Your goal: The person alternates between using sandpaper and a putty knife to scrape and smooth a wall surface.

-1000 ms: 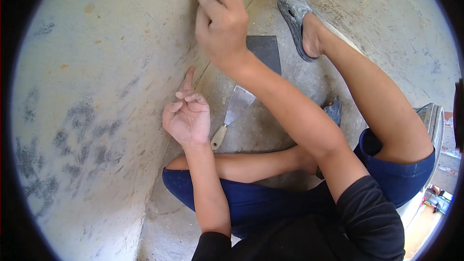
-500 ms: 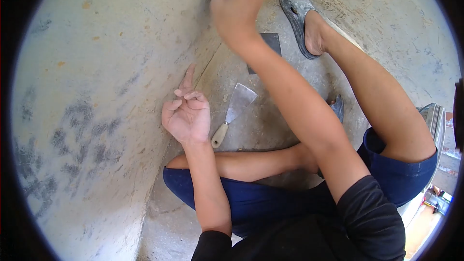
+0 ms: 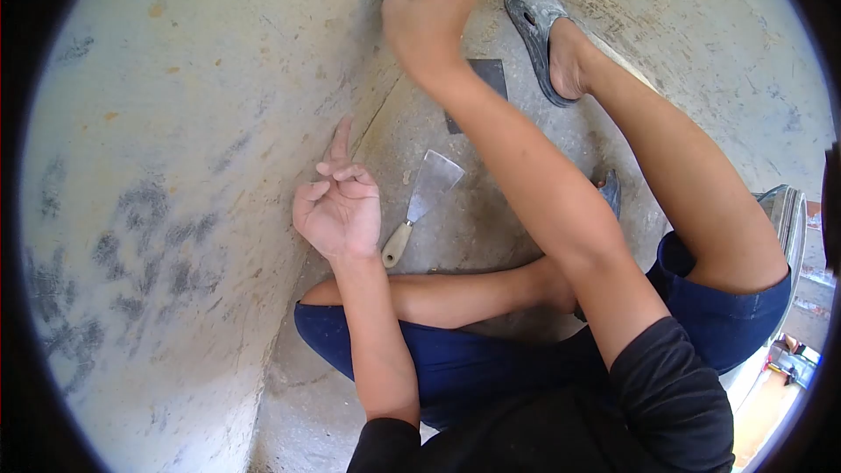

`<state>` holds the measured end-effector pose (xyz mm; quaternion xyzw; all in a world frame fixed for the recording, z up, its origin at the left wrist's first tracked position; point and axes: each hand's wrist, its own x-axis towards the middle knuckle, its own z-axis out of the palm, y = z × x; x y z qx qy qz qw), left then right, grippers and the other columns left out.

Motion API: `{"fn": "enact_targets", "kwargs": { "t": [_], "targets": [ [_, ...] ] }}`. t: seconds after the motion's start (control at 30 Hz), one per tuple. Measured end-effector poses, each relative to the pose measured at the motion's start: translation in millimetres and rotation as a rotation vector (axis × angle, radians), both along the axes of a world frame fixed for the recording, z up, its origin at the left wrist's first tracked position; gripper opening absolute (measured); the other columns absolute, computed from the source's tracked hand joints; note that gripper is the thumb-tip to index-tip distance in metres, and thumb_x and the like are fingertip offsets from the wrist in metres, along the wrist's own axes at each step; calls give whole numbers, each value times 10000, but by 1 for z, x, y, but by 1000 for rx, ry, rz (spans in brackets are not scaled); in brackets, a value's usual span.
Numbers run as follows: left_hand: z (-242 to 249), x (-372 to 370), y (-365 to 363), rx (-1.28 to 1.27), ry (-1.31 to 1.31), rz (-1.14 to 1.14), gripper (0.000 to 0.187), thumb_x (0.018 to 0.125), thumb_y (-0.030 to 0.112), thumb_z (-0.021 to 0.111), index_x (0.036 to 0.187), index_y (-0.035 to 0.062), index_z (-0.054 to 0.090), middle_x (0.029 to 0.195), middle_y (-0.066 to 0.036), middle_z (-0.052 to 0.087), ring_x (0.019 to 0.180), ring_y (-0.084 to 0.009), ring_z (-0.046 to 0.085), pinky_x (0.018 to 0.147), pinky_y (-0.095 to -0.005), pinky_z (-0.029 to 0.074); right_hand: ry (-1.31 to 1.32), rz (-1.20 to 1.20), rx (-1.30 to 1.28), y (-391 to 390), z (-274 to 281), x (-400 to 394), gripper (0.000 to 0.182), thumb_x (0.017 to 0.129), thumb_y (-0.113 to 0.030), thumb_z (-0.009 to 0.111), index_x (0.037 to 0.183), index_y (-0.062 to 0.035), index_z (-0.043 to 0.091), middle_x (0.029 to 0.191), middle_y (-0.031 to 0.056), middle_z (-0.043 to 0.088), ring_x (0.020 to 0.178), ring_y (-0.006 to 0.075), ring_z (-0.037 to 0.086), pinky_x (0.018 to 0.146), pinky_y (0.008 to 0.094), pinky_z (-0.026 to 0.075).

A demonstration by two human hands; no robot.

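Observation:
My left hand (image 3: 340,210) is palm up beside the wall (image 3: 175,149), its index finger stretched out and the others loosely curled, holding nothing. My right hand (image 3: 429,13) is at the top against the wall, fingers bent; what they hold, if anything, is hidden. Between my left hand and my right forearm, a putty knife (image 3: 431,186) with a pale handle lies on the grey floor (image 3: 491,228). A dark flat sheet (image 3: 489,79) lies on the floor, partly covered by my right forearm.
My outstretched leg ends in a grey clog (image 3: 536,26) near the top. My other leg is folded below the putty knife. A rounded pale edge (image 3: 793,245) stands at the right, with a colourful object (image 3: 793,363) at the lower right.
My right hand has shifted very slightly along the wall and looks less blurred. My left hand and the putty knife are almost where they were.

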<state>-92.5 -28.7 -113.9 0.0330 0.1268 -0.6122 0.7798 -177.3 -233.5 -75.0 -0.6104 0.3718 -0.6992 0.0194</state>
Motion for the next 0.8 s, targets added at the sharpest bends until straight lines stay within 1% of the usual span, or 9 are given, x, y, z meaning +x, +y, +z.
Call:
{"fn": "enact_targets", "kwargs": {
  "t": [0.07,0.13,0.17,0.23,0.37,0.5,0.57,0.63,0.8],
  "targets": [
    [-5,2,-4,-3,-12,5,1053,719,-50,536,1584,-129,-57,880,-91,671,811,-161,681,781,-282,547,0,31,-5,-1,1,0,251,786,54,613,1006,31,733,1017,190,693,964,391,624,855,464,502],
    [-12,6,-2,3,20,14,1059,694,-23,552,1593,-125,1,1431,-228,506,856,-158,681,767,-302,561,0,56,24,-1,-4,-4,254,785,52,615,1008,28,734,1016,194,692,966,395,621,851,467,502],
    [-10,4,0,6,20,15,1059,694,-23,552,1593,-125,1,1431,-228,506,856,-158,681,767,-302,561,0,57,28,2,-5,-3,254,785,52,615,1008,28,734,1016,194,692,966,395,621,851,467,502],
    [-1,0,-2,0,-37,2,1049,725,-39,533,1586,-125,-59,835,-75,666,791,-161,675,782,-278,542,24,26,85,0,-3,-1,265,787,49,610,1022,25,731,1007,199,691,973,400,619,868,462,505],
    [-2,1,1,48,-41,20,1043,722,-42,531,1587,-129,-45,810,-65,651,778,-160,670,775,-268,540,-10,80,-57,3,-7,-3,264,786,45,609,1009,24,749,967,206,704,923,415,646,843,469,519],
    [-5,1,0,28,-146,-35,948,763,-24,558,1579,-141,91,1158,-168,675,817,-161,669,770,-251,537,-91,28,592,-5,7,-42,235,836,46,640,1021,40,786,942,211,746,816,342,707,768,382,545],
    [-8,-2,0,60,-250,-40,893,792,-11,571,1573,-142,157,1316,-204,645,843,-162,670,767,-247,537,-420,327,822,16,21,-59,251,873,6,682,1100,91,747,1007,174,754,874,240,716,792,311,541],
    [-11,-8,-5,284,-658,-83,709,891,63,589,1535,-105,344,1564,-201,461,982,-180,657,866,-294,523,-583,528,869,31,14,-79,309,886,-13,709,1160,129,700,1067,141,741,916,181,713,800,287,549],
    [-8,-21,-8,377,-929,-59,608,983,217,642,1497,-46,452,1498,-142,540,1089,-188,613,968,-324,475,-798,1059,1069,93,2,-116,390,913,-8,722,1275,97,625,1088,139,738,927,182,727,810,294,583]
  ]
}}
